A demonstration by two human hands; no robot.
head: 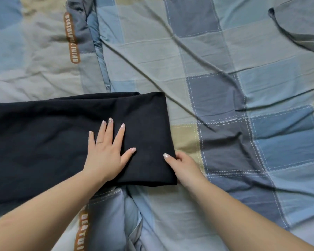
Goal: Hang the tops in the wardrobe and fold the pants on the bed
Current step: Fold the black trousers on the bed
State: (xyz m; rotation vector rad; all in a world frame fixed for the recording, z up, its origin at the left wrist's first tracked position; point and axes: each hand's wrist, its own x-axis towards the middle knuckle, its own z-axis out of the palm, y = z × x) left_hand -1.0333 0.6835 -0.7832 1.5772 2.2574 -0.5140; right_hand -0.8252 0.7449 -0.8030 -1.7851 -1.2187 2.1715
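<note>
Black pants [53,134] lie flat across the left half of the bed [225,105], folded end at centre, the rest running off the left edge. Left hand [105,151] rests palm down on the fabric near that end, fingers [108,131] spread apart and flat. Right hand [181,165] pinches the near right corner: thumb on top, other fingers tucked beneath the cloth. Plaid blue and tan quilt [34,51] rumpled at far left.

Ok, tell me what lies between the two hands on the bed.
Head view: only black pants fabric lies between the left hand, flat on top, and the right hand gripping the near right edge.
</note>
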